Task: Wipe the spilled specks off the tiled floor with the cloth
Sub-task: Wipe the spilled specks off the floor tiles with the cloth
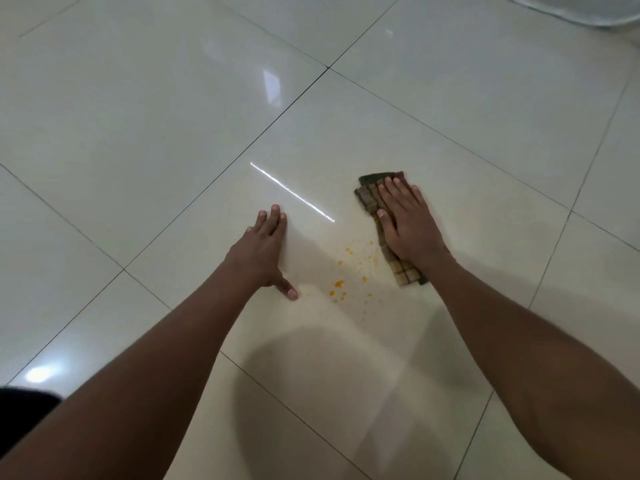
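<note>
Both hands are lying flat on the floor [138, 133], fingers straight, neither one gripping anything. Nearest the viewer, two bare forearms are reaching forward from the bottom of the view. The left hand [266, 249] is resting empty on a glossy pale tile, thumb spread, bracing the body. Between the hands, orange specks [341, 284] are lying scattered, the biggest blob nearest the left thumb, finer dots trailing toward the cloth [372, 197]. The right hand [405, 221] is pressing down on that brown checked cloth, which is lying folded just right of the spill, its far end sticking out past the fingertips.

Risks, as a judgement: a flat-palmed sweep may smear the blob into a streak instead of lifting it. The narrow cloth may miss the outlying dots. Specks pushed left could reach the bracing thumb. The shiny tile looks slippery, so either hand could slide under weight.
</note>
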